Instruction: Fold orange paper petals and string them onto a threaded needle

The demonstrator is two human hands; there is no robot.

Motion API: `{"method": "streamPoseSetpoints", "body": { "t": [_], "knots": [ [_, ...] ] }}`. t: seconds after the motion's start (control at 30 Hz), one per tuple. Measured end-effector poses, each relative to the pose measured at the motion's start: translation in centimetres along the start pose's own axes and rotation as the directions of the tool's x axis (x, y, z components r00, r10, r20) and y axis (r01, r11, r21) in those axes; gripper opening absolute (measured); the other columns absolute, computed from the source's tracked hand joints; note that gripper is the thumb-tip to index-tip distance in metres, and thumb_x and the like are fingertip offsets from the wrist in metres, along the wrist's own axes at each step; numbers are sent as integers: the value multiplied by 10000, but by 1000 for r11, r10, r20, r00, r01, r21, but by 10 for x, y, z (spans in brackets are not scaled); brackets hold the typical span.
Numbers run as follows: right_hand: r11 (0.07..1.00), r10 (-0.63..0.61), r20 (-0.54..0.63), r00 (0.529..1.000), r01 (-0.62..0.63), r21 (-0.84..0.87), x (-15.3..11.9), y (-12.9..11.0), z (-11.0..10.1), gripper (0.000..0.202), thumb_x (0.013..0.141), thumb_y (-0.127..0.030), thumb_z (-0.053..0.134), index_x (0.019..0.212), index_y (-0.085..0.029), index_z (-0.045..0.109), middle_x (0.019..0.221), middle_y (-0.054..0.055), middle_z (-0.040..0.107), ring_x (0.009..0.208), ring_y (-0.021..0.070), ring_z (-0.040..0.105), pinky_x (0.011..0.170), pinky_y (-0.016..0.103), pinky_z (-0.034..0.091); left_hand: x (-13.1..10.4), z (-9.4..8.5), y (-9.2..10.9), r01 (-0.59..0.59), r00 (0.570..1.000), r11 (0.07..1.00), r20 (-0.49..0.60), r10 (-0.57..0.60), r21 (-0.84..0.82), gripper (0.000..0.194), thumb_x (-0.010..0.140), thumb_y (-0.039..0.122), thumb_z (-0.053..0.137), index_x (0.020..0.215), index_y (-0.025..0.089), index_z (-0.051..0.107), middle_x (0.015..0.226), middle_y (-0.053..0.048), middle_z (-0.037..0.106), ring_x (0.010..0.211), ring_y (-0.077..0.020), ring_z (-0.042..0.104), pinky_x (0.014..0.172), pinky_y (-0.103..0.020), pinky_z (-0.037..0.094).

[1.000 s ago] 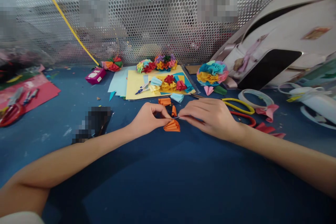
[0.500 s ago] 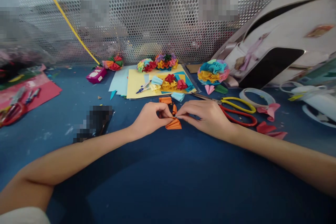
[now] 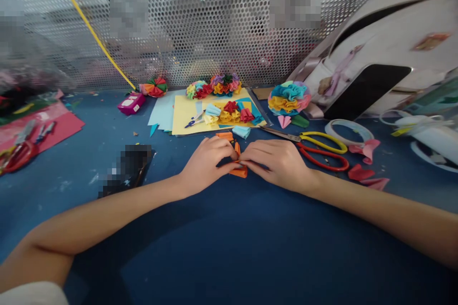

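My left hand (image 3: 209, 162) and my right hand (image 3: 275, 162) meet at the middle of the blue table, fingertips pinched together on a small folded piece of orange paper (image 3: 239, 171). Part of that piece is covered by my fingers. Just beyond it lie another orange paper piece (image 3: 224, 136) and a narrow orange strip (image 3: 237, 147). A folded light-blue paper piece (image 3: 241, 132) rests a little farther back. Scissors (image 3: 322, 145) with yellow and red handles lie to the right of my right hand.
Yellow sheets (image 3: 182, 114) hold crumpled paper pieces and a pair of compasses (image 3: 195, 119). Paper pompoms (image 3: 289, 97) stand near the perforated metal screen (image 3: 200, 24). At right are a tape roll (image 3: 348, 131), a phone (image 3: 368, 90) and a pale backpack (image 3: 393, 28). A black object (image 3: 132, 167) lies left.
My fingers have closed in over the orange piece, covering more of it. My left hand's fingers have curled down, and both hands stay in the same place.
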State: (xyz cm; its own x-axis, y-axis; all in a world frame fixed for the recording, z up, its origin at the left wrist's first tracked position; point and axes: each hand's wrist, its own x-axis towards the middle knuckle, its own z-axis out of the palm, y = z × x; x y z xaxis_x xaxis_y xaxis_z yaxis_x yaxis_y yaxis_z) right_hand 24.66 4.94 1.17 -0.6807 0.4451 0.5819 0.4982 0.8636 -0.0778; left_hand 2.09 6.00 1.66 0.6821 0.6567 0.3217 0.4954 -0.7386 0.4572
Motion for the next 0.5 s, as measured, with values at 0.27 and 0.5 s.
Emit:
{"method": "streamPoseSetpoints", "body": {
  "t": [0.27,0.5],
  "knots": [
    [984,109,87,990,-120,132,-5,-7,4,176,995,-173,486,868,-190,607,792,12,664,672,137,602,613,248,401,-2,-2,5,-71,997,993,-8,71,-94,150,926,99,648,810,164,718,878,-25,672,883,-174,605,835,-330,410],
    [992,86,110,990,-96,87,-8,-11,10,211,1022,-203,449,848,-189,568,766,7,618,643,131,547,593,255,356,-5,-1,5,-132,991,991,6,132,22,220,961,152,618,767,161,723,866,-36,668,865,-186,591,799,-354,393]
  ]
}}
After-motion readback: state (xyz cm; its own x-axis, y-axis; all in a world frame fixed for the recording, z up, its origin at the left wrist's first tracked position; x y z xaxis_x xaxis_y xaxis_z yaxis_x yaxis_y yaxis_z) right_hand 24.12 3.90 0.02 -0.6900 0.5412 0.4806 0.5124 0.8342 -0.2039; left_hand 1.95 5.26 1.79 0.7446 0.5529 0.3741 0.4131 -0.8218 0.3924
